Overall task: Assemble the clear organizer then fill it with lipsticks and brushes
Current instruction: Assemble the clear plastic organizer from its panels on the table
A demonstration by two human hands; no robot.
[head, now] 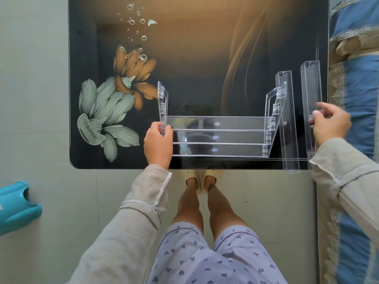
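The organizer (217,138) is sitting at the table's (184,58) 6 o'clock edge, with its long axis running 9 to 3 o'clock and three trays fitted across it. The left hand (158,144) is clamping thumb and fingers on its 9 o'clock end. The right hand (330,124) is curling its fingers round a loose tray (310,95) at 3 o'clock, which is lying 12 to 6. A second loose tray (289,124) is lying just beside it.

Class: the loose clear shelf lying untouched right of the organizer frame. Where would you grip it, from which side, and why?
Pinch the loose shelf by its near end, from the table's front edge: that end overhangs it, while the organizer's side panel crowds its far half.
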